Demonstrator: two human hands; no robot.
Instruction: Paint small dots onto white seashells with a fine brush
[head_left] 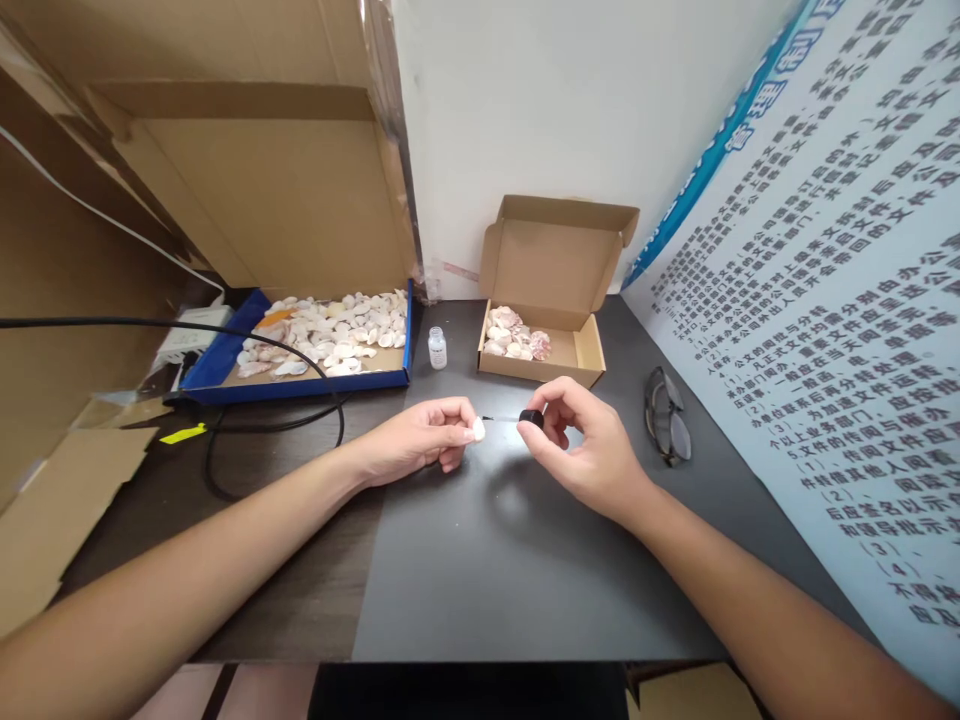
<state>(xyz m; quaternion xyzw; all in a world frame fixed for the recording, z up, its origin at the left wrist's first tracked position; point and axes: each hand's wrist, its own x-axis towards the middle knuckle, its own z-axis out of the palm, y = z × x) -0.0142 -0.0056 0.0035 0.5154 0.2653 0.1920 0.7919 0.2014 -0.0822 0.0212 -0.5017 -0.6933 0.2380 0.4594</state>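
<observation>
Between the thumb and fingers of my left hand (431, 437) is a small white seashell (478, 429). My right hand (585, 440) pinches the black cap (532, 418) of a brush applicator. The applicator's thin stem (504, 419) points left, and its dark tip is close to the shell; whether they touch I cannot tell. Behind my hands stands a small clear bottle (437, 348) with a white label, upright and uncapped. Further back left, a blue-edged box (300, 385) holds many pale shells (337, 325). A small cardboard box (540, 369) at the back holds several pinkish shells (517, 335).
A pair of glasses (667, 415) lies on the dark table (487, 590) to the right. Black cable (262, 428) loops across the left side, near a white power strip (191, 330). A printed poster (825, 300) lines the right, and a cardboard piece (67, 510) lies left.
</observation>
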